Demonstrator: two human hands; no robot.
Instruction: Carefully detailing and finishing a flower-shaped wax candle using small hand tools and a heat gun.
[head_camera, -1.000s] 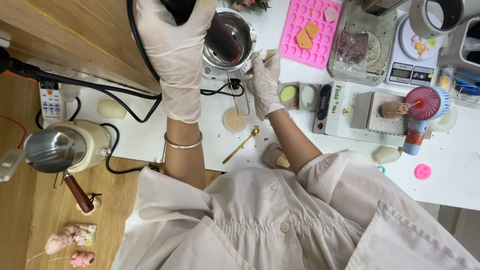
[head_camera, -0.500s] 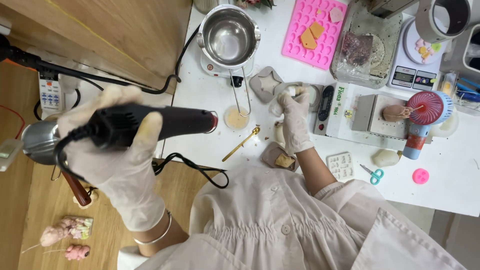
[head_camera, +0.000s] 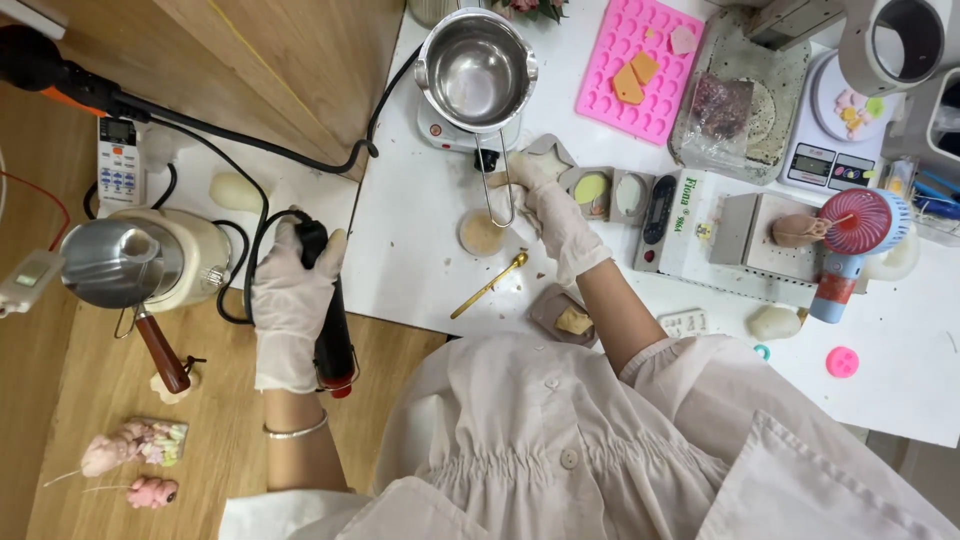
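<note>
Head view: left hand (head_camera: 292, 305) fingers wrapped round black heat gun (head_camera: 330, 320) near desk (head_camera: 400, 240) edge; right hand (head_camera: 548, 205) fingers pinching star mould (head_camera: 552, 155). Risk: hot nozzle scorching cord (head_camera: 240, 270) or sleeve.

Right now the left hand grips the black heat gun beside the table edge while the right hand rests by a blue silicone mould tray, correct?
Not quite: the head view shows the silicone mould tray is pink, not blue. The rest holds: the left hand grips the black heat gun, and the right hand is on the white table.
</note>
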